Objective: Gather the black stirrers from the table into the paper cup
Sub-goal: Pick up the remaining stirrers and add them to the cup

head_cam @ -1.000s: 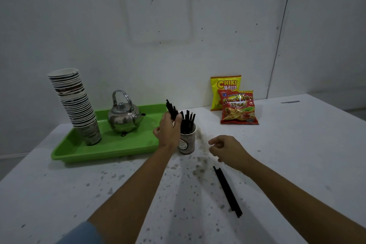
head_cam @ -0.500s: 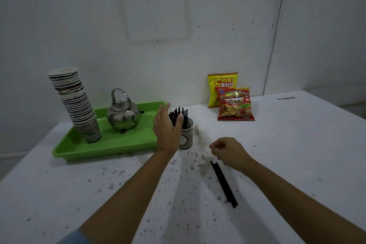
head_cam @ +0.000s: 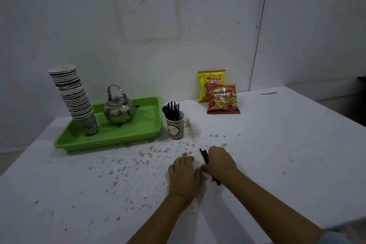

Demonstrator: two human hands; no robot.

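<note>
Black stirrers (head_cam: 204, 157) under the curled right hand (head_cam: 219, 161), grip unclear; left hand (head_cam: 183, 172) flat, palm-down beside it.

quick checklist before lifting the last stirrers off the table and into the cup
1. Paper cup upright, beside the green tray: ok.
2. Room in the cup, stirrers in the cup fill the left side: ok.
3. Right hand over the loose stirrers: ok.
4. Grip closed on them: cannot tell.
5. Left hand empty, flat on the table: ok.
6. Path to the cup free of objects: ok.
</note>
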